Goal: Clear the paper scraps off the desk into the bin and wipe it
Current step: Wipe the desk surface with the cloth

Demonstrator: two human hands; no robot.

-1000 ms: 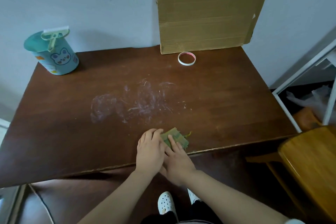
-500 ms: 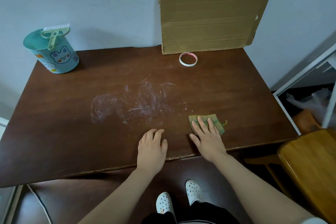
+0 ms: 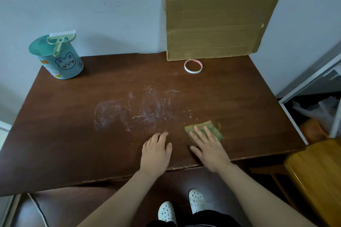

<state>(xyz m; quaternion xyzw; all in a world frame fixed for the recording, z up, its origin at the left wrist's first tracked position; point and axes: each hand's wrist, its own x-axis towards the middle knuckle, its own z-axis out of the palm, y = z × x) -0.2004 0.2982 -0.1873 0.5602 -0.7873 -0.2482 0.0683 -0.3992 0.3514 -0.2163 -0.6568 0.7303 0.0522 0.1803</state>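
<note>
The green cloth (image 3: 215, 127) is pressed onto the worktop (image 3: 73, 134) near its front edge by the right hand (image 3: 209, 148), fingers straight and spread. The left hand (image 3: 156, 152) is laid flat beside it, fingers together. The bin (image 3: 61, 62) is seen at the far left corner.

The brown desk (image 3: 55, 143) carries a bin (image 3: 60, 64) at the far left, a cardboard (image 3: 217, 22) and a tape ring (image 3: 193, 66) at the far right, a cloth (image 3: 215, 131) near right, and white smears (image 3: 140, 112) in the middle.
</note>
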